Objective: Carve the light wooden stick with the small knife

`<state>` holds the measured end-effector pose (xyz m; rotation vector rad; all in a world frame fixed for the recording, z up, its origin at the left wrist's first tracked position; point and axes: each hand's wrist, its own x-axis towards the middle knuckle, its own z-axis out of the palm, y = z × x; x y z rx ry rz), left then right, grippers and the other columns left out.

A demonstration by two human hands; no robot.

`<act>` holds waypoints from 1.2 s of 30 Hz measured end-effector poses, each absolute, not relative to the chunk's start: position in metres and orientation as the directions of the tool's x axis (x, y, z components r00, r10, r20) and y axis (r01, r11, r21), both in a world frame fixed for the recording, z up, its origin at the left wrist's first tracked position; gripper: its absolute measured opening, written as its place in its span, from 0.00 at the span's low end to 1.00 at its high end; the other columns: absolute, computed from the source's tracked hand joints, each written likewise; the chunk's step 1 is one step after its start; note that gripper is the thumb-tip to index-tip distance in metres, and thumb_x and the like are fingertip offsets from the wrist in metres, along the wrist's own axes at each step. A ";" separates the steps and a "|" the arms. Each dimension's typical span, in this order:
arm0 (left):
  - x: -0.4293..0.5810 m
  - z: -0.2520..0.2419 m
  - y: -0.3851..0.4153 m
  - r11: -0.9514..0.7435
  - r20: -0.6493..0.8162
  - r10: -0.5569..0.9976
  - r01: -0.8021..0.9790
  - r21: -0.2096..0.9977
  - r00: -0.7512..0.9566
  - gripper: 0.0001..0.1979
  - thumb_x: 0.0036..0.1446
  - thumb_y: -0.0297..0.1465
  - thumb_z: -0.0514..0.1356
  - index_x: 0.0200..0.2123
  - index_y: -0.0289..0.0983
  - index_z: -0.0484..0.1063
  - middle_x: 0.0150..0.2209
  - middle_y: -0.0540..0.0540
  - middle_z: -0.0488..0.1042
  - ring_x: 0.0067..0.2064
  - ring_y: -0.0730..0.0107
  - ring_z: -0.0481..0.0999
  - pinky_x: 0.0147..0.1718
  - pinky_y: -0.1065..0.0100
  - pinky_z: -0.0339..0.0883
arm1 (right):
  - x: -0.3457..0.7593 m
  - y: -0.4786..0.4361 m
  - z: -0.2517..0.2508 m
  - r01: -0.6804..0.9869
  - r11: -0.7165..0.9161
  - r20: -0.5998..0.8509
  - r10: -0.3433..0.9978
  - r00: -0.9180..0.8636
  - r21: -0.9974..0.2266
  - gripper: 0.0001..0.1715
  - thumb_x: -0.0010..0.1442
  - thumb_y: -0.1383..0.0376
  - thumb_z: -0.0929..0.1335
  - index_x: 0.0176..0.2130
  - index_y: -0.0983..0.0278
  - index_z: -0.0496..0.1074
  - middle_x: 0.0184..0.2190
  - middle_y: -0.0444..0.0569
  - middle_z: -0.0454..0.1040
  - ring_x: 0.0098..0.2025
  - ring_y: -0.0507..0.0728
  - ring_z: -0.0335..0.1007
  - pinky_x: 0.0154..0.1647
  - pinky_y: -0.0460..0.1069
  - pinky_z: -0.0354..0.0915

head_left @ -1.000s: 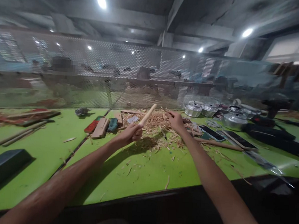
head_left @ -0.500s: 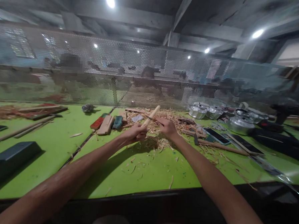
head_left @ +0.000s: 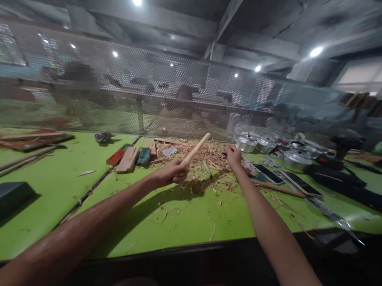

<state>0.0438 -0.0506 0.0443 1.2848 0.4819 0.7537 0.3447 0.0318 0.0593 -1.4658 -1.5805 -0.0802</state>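
My left hand (head_left: 172,174) is closed around the lower end of a pale round wooden stick (head_left: 197,148), which slants up and to the right above a heap of wood shavings (head_left: 209,163). My right hand (head_left: 234,156) is stretched out to the right of the stick's tip, well apart from it. Its fingers are curled shut, and what they hold is too small to make out. Both hands hover over the bright green table (head_left: 180,219).
Small wooden blocks (head_left: 126,159) lie left of the shavings. Metal pots (head_left: 247,142), two phones (head_left: 268,173) and a long stick (head_left: 276,188) lie to the right. A dark box (head_left: 2,197) sits at the near left. A perforated metal screen (head_left: 148,94) backs the table.
My right hand met the stick beside my left hand half a second ago, then swept away to the right past the tip. The left hand kept holding the stick.
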 end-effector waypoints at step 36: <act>0.046 0.034 -0.049 -0.030 0.049 0.789 -0.041 0.999 0.612 0.16 0.45 0.24 0.64 0.31 0.41 0.58 0.21 0.57 0.62 0.17 0.81 0.59 0.15 0.75 0.49 | 0.346 0.037 0.052 0.894 0.097 0.584 0.786 0.201 -0.438 0.26 0.71 0.58 0.63 0.39 0.70 0.85 0.33 0.58 0.83 0.34 0.58 0.74 0.35 0.48 0.62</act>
